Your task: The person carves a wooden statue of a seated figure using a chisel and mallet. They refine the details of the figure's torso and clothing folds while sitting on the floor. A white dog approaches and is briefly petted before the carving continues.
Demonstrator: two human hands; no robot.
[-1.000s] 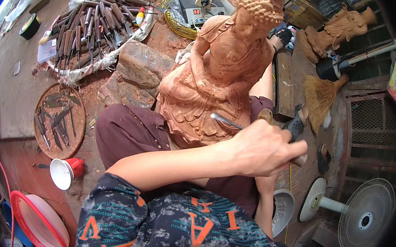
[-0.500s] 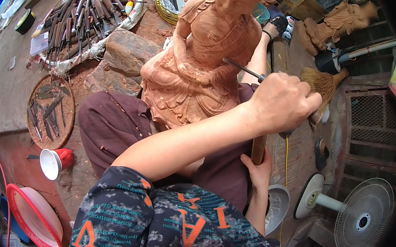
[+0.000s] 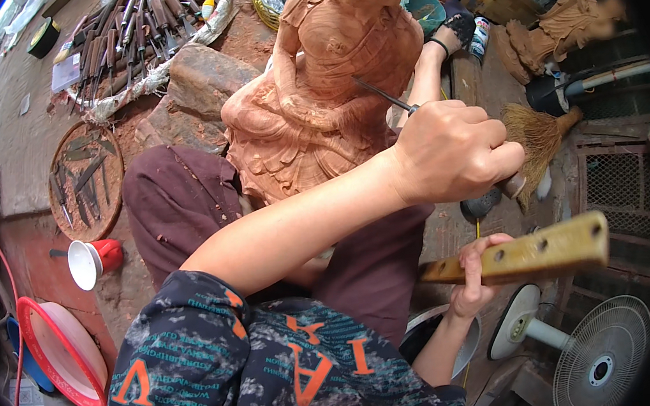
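A carved reddish wooden statue (image 3: 319, 62) of a seated figure stands upright before my legs. My left hand (image 3: 457, 147), its arm crossing my body, is closed round a chisel (image 3: 385, 94). The chisel's thin metal blade points at the statue's side near its forearm, and its wooden butt shows below my fist. Whether the tip touches the wood I cannot tell. Lower down, my right hand (image 3: 473, 279) grips a long wooden bar (image 3: 541, 249) with several dark holes. The bar lies roughly level, apart from the chisel.
Many wood-handled chisels (image 3: 138, 29) lie heaped at the back left. A round tray (image 3: 119, 199) of blades, a red and white cup (image 3: 109, 255) and a red-rimmed basin (image 3: 39, 340) are at left. A broom (image 3: 531, 136) and fan (image 3: 599, 368) stand at right.
The wooden bar has swung from upright below my left wrist out to the right, with my right hand turning and rising. The chisel stays in my left hand, angled much the same.
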